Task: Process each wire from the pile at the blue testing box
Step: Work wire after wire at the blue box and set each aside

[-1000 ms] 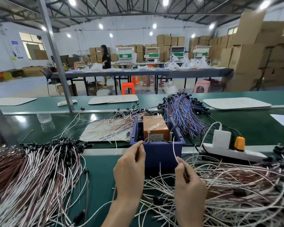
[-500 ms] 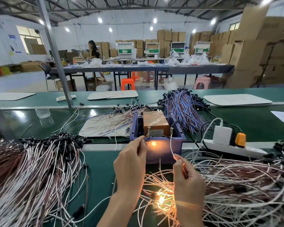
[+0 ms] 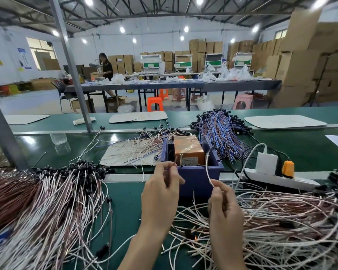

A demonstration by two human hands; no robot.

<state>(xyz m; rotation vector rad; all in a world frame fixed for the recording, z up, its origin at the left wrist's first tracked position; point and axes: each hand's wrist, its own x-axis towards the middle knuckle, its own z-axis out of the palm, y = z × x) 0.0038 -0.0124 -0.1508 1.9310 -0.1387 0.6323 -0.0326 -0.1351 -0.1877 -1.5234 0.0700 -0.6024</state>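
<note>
testing box (image 3: 199, 179) centre | wire pile (image 3: 281, 221) right | wire bundle (image 3: 47, 201) left | power strip (image 3: 297, 181) right of box

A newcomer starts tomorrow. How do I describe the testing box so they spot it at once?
On the green bench, look just beyond the left hand and right hand. The blue box stands open there, holding an orange block; no other box sits among the wires.

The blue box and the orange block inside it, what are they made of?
The blue box looks like matte moulded plastic: even colour, thick smooth walls. The orange block seems wrapped in glossy tape or film, since light glints on its top; what lies underneath I cannot tell.
</note>
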